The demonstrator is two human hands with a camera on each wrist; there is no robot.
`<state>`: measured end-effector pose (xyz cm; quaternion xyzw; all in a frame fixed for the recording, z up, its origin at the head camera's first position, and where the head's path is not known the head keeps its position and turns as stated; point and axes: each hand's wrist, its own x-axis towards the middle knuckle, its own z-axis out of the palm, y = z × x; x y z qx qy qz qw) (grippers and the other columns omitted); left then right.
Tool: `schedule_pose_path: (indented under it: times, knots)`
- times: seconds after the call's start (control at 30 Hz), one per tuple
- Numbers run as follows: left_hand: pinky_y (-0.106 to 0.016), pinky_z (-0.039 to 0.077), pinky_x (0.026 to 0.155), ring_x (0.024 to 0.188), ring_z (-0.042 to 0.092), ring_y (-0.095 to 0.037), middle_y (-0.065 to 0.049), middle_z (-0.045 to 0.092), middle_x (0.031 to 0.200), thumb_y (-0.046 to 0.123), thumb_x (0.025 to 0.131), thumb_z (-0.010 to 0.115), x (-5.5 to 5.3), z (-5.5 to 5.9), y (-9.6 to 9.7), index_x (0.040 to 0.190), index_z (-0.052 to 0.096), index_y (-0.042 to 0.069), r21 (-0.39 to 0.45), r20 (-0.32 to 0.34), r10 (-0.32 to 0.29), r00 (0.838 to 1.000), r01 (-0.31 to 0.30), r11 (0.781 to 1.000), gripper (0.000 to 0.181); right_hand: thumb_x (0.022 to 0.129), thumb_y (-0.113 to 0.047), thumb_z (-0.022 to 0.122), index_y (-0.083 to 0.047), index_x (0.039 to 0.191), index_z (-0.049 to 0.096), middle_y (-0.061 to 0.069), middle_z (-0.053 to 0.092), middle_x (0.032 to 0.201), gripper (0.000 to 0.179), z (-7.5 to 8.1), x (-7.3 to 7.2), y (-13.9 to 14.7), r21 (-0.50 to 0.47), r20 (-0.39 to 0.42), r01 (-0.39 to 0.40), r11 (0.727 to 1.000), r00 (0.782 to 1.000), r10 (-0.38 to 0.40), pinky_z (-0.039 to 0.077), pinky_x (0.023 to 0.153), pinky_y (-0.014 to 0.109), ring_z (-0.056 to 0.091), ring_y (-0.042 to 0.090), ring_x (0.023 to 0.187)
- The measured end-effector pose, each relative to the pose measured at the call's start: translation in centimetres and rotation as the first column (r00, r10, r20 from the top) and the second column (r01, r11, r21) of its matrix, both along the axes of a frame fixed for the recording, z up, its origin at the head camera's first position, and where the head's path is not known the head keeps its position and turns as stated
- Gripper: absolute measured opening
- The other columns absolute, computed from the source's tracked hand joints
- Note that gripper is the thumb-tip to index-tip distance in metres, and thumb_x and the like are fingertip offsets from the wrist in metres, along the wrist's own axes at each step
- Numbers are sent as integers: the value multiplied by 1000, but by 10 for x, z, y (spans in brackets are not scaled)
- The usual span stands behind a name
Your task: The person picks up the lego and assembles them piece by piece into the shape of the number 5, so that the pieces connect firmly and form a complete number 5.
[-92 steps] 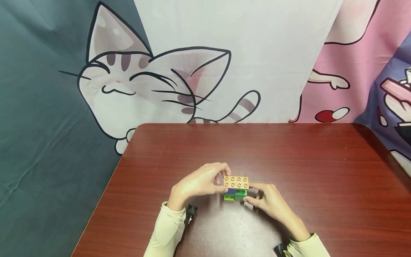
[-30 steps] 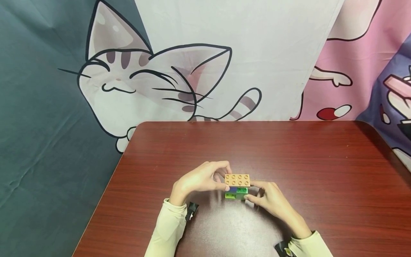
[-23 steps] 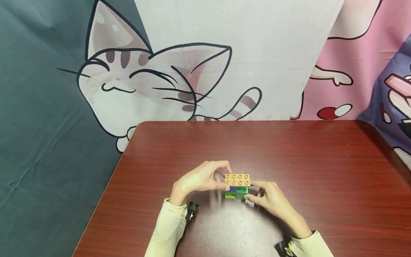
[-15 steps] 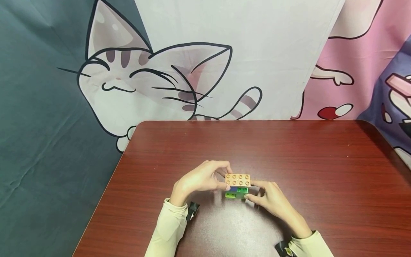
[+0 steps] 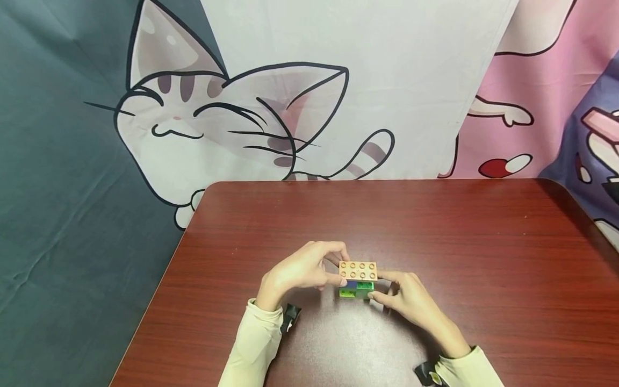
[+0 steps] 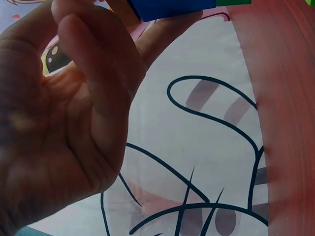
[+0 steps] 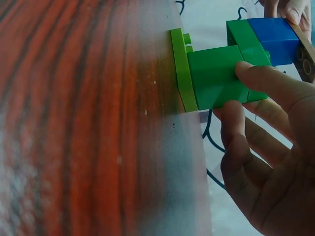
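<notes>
A small stack of toy building bricks stands over the table's near middle. Its top is a tan brick (image 5: 358, 271) with round studs. Under that comes a blue brick (image 7: 276, 40), then two green bricks (image 7: 216, 76), and a thin lime brick (image 7: 181, 71) at the bottom. My left hand (image 5: 302, 269) pinches the upper left end, thumb in front near the tan and blue bricks, a finger behind. From the right side, my right hand (image 5: 411, 301) grips the green bricks between thumb and fingers. In the left wrist view the stack is mostly cut off.
The dark red wooden table (image 5: 435, 226) has rounded far corners. Behind it hangs a cloth backdrop (image 5: 411, 80) with a cartoon cat. A black strap device (image 5: 290, 317) sits at the left wrist, and another (image 5: 425, 373) at the right.
Both hands keep their hold on the brick stack, almost unmoved. The head view has shifted slightly, and the stack sits a little higher in it than about three seconds ago.
</notes>
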<state>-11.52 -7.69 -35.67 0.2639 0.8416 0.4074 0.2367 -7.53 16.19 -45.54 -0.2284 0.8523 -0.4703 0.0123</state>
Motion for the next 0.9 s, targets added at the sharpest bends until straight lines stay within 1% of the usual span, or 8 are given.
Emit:
schedule_pose_path:
  times: [0.07, 0.17, 0.3, 0.33, 0.4, 0.57, 0.73, 0.9]
  knots:
    - [-26, 50, 51, 66, 65, -19, 0, 67, 95, 7, 74, 77, 0, 0, 1, 91, 60, 18, -5, -22, 3, 1000, -3, 1000, 26, 77, -15, 76, -3, 110, 66, -1, 66, 71, 37, 1, 0, 1, 4, 0, 0, 1000, 1000, 0, 42, 39, 24, 52, 2, 45]
    - [-24, 51, 62, 66, 65, -13, -1, 68, 96, 7, 74, 77, 0, 0, 2, 91, 61, 18, -3, -23, 11, 1000, -12, 1000, 26, 76, -14, 76, -3, 109, 67, -1, 66, 72, 36, 1, 0, 1, 5, -14, 4, 1000, 1000, -4, 41, 38, 24, 51, 2, 46]
    - [-26, 47, 81, 47, 62, -16, -2, 67, 97, 7, 74, 77, 3, 2, 0, 93, 62, 19, -8, 5, 31, 1000, -31, 999, 27, 76, -14, 76, -3, 109, 67, 1, 67, 76, 36, 1, -1, -1, 3, -26, 4, 1000, 1000, -4, 41, 39, 23, 50, 1, 47]
    - [-26, 46, 82, 46, 62, -17, -1, 67, 97, 7, 75, 77, 3, 2, 0, 93, 62, 19, -10, 10, 36, 999, -36, 999, 27, 76, -14, 76, -3, 109, 67, 1, 67, 77, 36, 1, -1, -1, 1, -21, 1, 1000, 1000, -1, 41, 39, 23, 50, 1, 47]
    - [-27, 47, 80, 44, 61, -18, 0, 67, 96, 7, 75, 77, 4, 3, -1, 93, 62, 19, -12, 19, 42, 999, -42, 999, 27, 77, -15, 76, -3, 109, 67, 3, 67, 78, 36, 0, -1, -2, -3, -14, -2, 1000, 1000, 2, 42, 39, 23, 50, 1, 47]
    - [-24, 51, 61, 42, 59, -20, -1, 67, 95, 6, 76, 75, 4, 4, 0, 94, 62, 18, 11, 26, 37, 999, -37, 999, 25, 76, -14, 76, -2, 109, 67, 4, 68, 79, 36, 0, -1, -1, -7, -12, 7, 1000, 1000, -8, 41, 38, 23, 51, 2, 46]
    - [-23, 50, 61, 41, 59, -19, 0, 66, 95, 6, 76, 76, 5, 4, 1, 94, 61, 19, -16, 14, 44, 999, -43, 999, 26, 77, -14, 76, -3, 109, 67, 5, 68, 81, 36, 1, -1, -1, 3, -16, 6, 1000, 1000, -6, 42, 39, 23, 50, 1, 47]
    - [-26, 50, 54, 42, 59, -22, -2, 67, 97, 8, 76, 76, 5, 5, 1, 92, 61, 20, -41, 15, 50, 999, -50, 998, 26, 77, -14, 75, -1, 110, 66, 7, 68, 81, 36, 1, 1, -1, -1, -11, 0, 1000, 1000, 0, 41, 38, 22, 51, 1, 45]
